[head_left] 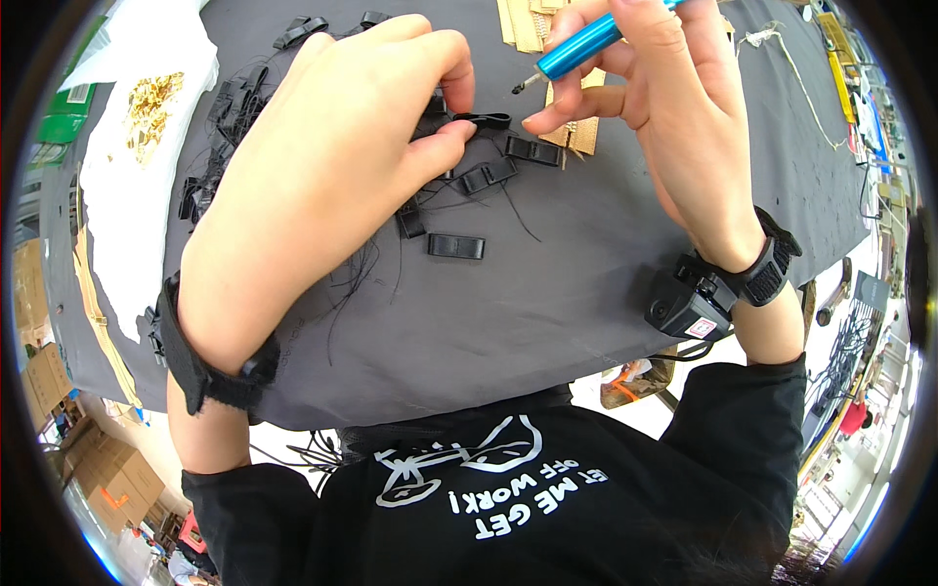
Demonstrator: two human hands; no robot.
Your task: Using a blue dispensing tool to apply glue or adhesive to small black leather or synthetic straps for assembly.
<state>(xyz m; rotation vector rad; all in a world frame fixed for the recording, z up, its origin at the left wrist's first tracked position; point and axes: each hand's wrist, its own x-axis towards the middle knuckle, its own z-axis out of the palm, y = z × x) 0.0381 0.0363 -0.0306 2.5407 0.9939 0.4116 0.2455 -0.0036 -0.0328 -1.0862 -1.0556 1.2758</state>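
Observation:
My left hand (342, 137) pinches a small black strap loop (491, 120) between thumb and forefinger, at the far middle of the table. Close to its right, my right hand (684, 107) grips a blue pen-shaped tool (584, 49). The tool's thin metal tip, dark at its end, points down and left towards the loop without touching it. Nearer me lie more black loops, among them one at the right (532, 150), a second below it (487, 176) and a lone loop (456, 246). Loose black threads trail around them.
Further black loops and tangled threads (234, 107) pile up beyond my left forearm. Gold-coloured metal pieces (153, 112) rest on a white sheet (117, 225) at the left. Tan strips (576, 135) lie under my right fingers. The dark table's edge (469, 400) runs before me.

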